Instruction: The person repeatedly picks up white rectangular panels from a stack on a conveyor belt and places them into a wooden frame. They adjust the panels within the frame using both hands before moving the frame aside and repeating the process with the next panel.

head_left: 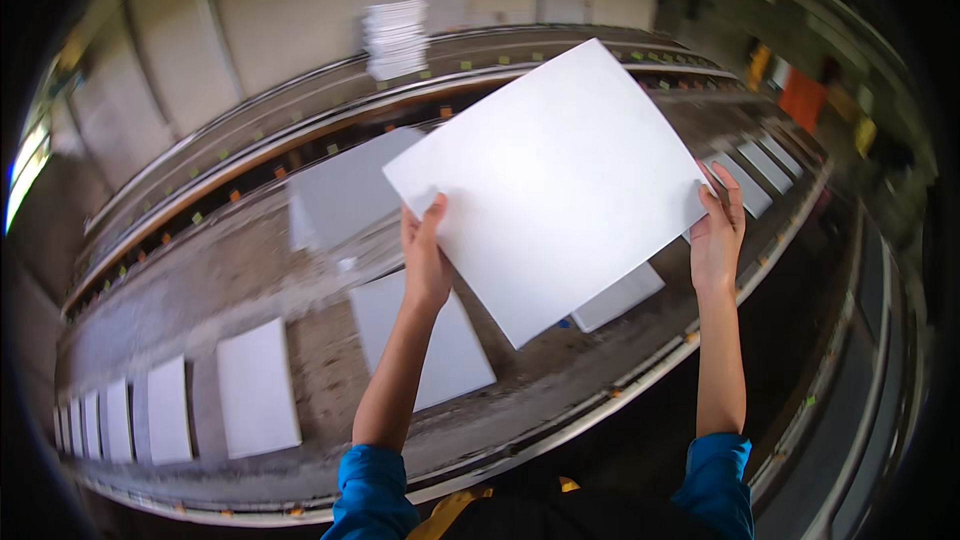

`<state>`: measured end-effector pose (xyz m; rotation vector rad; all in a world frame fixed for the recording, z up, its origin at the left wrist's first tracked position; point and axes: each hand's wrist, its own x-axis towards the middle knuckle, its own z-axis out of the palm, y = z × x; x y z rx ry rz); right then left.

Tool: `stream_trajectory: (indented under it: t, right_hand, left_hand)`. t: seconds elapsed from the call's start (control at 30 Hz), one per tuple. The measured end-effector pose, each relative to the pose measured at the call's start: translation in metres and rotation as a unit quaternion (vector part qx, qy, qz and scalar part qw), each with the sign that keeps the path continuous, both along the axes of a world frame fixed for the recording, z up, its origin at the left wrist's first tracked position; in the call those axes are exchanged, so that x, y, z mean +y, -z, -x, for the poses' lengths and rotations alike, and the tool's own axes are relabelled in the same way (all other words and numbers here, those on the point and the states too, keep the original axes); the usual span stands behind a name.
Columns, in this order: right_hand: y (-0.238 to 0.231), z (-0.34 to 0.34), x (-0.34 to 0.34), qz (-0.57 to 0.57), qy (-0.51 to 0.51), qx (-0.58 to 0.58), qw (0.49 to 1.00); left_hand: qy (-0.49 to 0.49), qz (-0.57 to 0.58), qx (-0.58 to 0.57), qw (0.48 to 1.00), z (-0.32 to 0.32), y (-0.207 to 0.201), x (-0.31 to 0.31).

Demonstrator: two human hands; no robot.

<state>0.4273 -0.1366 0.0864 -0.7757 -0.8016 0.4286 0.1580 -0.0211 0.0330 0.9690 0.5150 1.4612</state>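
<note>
A white rectangular panel (pixel 560 190) is held up over a long table, tilted so its far corner points away from me. My left hand (pixel 426 258) grips its left edge, thumb on the upper face and fingers mostly hidden beneath. At the opposite edge my right hand (pixel 718 235) is closed on the panel, its thumb at the rim. Below lies another white panel (pixel 440 365), partly covered by my left forearm. Under the held panel's lower right edge, a further panel (pixel 625 298) shows only in part.
Several white panels (pixel 260 390) lie in a row along the near side of the long, worn table (pixel 150 310). A large grey sheet (pixel 350 185) rests beyond my left hand. At the back stands a stack of white sheets (pixel 397 38). A rail (pixel 600 410) runs along the near edge.
</note>
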Motion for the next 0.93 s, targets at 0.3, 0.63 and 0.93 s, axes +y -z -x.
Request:
stream_trajectory:
  t: [0.3, 0.63, 0.93]
  right_hand:
    - [0.063, -0.193, -0.169, -0.055, 0.2, 0.137, 0.969]
    - [0.123, -0.314, -0.279, 0.069, 0.36, 0.187, 0.912]
    - [0.118, -0.462, -0.317, 0.128, 0.355, 0.16, 0.912]
  left_hand:
    - [0.265, 0.149, -0.097, 0.948, -0.31, 0.049, -0.067]
    - [0.398, 0.151, -0.019, 0.905, -0.547, 0.091, -0.204]
    - [0.697, 0.03, 0.156, 0.699, -0.698, 0.063, -0.16]
